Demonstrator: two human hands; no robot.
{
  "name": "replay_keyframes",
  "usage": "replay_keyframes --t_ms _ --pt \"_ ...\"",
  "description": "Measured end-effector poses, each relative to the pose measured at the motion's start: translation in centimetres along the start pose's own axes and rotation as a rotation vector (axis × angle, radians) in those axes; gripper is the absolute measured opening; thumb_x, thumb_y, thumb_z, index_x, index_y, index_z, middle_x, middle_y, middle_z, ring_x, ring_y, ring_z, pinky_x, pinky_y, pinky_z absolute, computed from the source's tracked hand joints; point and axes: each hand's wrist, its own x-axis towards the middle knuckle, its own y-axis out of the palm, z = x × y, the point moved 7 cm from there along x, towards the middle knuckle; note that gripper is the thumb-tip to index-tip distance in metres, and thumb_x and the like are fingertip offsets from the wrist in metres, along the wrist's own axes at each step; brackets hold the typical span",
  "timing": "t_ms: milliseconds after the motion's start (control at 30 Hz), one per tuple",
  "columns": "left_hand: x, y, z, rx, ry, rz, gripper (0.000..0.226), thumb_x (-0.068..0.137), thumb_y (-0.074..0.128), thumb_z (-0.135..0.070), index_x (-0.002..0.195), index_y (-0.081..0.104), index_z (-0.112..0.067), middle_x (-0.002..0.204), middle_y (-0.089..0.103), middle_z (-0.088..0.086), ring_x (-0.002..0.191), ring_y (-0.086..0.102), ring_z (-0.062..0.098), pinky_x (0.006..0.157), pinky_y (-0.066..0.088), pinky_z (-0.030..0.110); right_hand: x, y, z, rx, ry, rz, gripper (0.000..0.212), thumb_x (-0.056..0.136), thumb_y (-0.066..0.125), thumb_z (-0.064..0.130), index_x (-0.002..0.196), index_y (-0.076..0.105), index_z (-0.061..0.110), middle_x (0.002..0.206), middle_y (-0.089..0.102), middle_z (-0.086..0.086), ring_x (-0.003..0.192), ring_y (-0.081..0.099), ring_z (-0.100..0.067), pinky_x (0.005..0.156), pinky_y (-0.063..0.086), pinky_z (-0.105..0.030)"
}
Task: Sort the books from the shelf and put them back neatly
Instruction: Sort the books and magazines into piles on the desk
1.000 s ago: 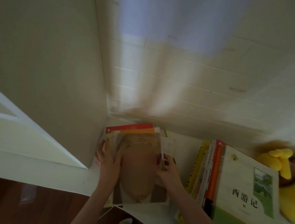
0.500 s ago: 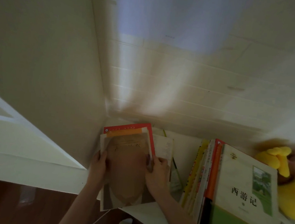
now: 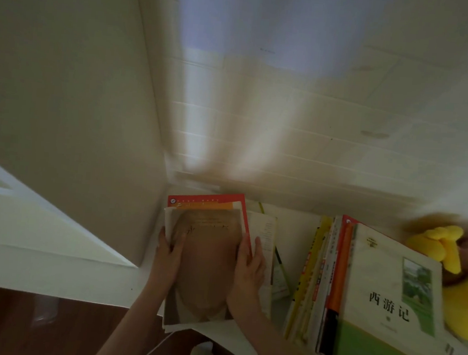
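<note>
A small stack of books lies flat in the shelf's left corner. Its top book [image 3: 205, 262] has a brown and white cover, and a red-edged book [image 3: 208, 199] shows beneath it at the back. My left hand [image 3: 168, 252] grips the stack's left edge, thumb on the cover. My right hand [image 3: 249, 259] holds the right edge with fingers along it. To the right stands a leaning row of books [image 3: 320, 281], fronted by a green and cream book [image 3: 391, 301] with Chinese lettering.
The white shelf board [image 3: 293, 225] meets a cream side panel [image 3: 72, 106] at left and a planked back wall [image 3: 287, 142]. A thin paperback [image 3: 266, 231] lies beside the stack. A yellow plush toy [image 3: 447, 252] sits at far right. Dark wooden floor [image 3: 30, 326] and a white cable [image 3: 155, 349] lie below.
The stack has slid back and left into the corner, squaring up against the side panel. Both hands moved with it, staying on its edges.
</note>
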Motion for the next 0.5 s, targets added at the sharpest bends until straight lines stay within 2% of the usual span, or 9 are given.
replay_keyframes --t_ms 100,167,233,267,300,333,367,433,500 --pt "0.4 0.1 0.1 0.003 0.021 0.076 0.065 0.102 0.037 -0.031 0.153 -0.004 -0.028 0.159 0.017 0.005 0.141 0.028 0.03 0.112 0.027 0.042 0.0 0.7 1.3 -0.02 -0.187 0.036 0.065 0.1 0.045 0.025 0.15 0.005 0.035 0.152 -0.029 0.008 0.141 -0.023 -0.018 0.115 -0.003 -0.041" --pt "0.7 0.0 0.4 -0.047 -0.009 0.124 0.065 0.102 0.041 -0.027 0.151 -0.001 -0.035 0.159 0.018 0.0 0.141 0.029 0.025 0.114 0.029 0.042 0.7 0.8 1.0 -0.024 -0.225 0.09 0.058 0.101 0.04 0.037 0.143 0.002 0.047 0.15 -0.028 0.016 0.139 -0.024 -0.011 0.116 -0.002 -0.041" --pt "0.7 0.0 0.4 -0.126 -0.033 0.174 0.067 0.1 0.045 -0.027 0.15 0.003 -0.041 0.158 0.021 -0.003 0.139 0.032 0.023 0.111 0.034 0.043 1.0 0.5 0.8 -0.017 -0.264 0.117 0.055 0.096 0.025 0.049 0.141 -0.005 0.041 0.15 -0.027 0.012 0.141 -0.022 -0.013 0.118 0.002 -0.043" --pt "0.6 0.0 0.3 -0.148 -0.044 0.181 0.068 0.099 0.047 -0.029 0.15 0.004 -0.043 0.157 0.022 -0.003 0.139 0.033 0.023 0.11 0.036 0.043 1.0 0.2 0.9 -0.014 -0.28 0.121 0.061 0.088 0.014 0.055 0.141 -0.008 0.034 0.149 -0.026 0.008 0.139 -0.024 -0.015 0.118 0.002 -0.041" --pt "0.7 0.1 0.4 -0.151 -0.053 0.187 0.069 0.098 0.049 -0.034 0.149 0.004 -0.046 0.157 0.023 -0.003 0.138 0.034 0.024 0.109 0.037 0.045 1.1 0.1 0.9 0.007 -0.298 0.122 0.068 0.08 0.009 0.055 0.142 -0.007 0.031 0.149 -0.025 0.004 0.138 -0.024 -0.017 0.117 0.001 -0.039" --pt "0.8 0.1 0.6 -0.146 -0.074 0.184 0.07 0.096 0.05 -0.04 0.148 0.004 -0.049 0.157 0.024 -0.002 0.138 0.035 0.024 0.109 0.037 0.046 1.2 0.3 0.7 0.018 -0.307 0.118 0.068 0.082 0.012 0.052 0.145 -0.005 0.033 0.149 -0.024 0.002 0.137 -0.024 -0.019 0.118 0.001 -0.041" --pt "1.0 0.1 0.8 -0.147 -0.081 0.183 0.07 0.094 0.051 -0.045 0.147 0.005 -0.051 0.156 0.025 -0.004 0.137 0.036 0.024 0.109 0.037 0.047 1.2 0.3 0.7 0.013 -0.312 0.118 0.062 0.09 0.02 0.045 0.146 -0.007 0.036 0.149 -0.026 0.002 0.137 -0.026 -0.02 0.12 0.001 -0.046" --pt "0.9 0.0 0.5 -0.169 -0.074 0.192 0.07 0.093 0.05 -0.05 0.148 0.008 -0.05 0.154 0.029 -0.008 0.135 0.039 0.02 0.109 0.038 0.046 1.0 0.8 0.4 -0.047 -0.294 0.128 0.065 0.099 0.032 0.032 0.143 -0.015 0.038 0.147 -0.038 0.007 0.137 -0.035 -0.019 0.118 -0.002 -0.052" --pt "0.8 0.0 0.1 -0.17 -0.068 0.201 0.069 0.094 0.047 -0.051 0.149 0.006 -0.047 0.154 0.029 -0.009 0.135 0.038 0.019 0.11 0.037 0.043 0.1 0.1 0.4 -0.176 -0.335 0.027 0.07 0.092 0.027 0.049 0.149 -0.011 0.034 0.15 -0.039 0.004 0.141 -0.032 -0.022 0.115 -0.005 -0.052"
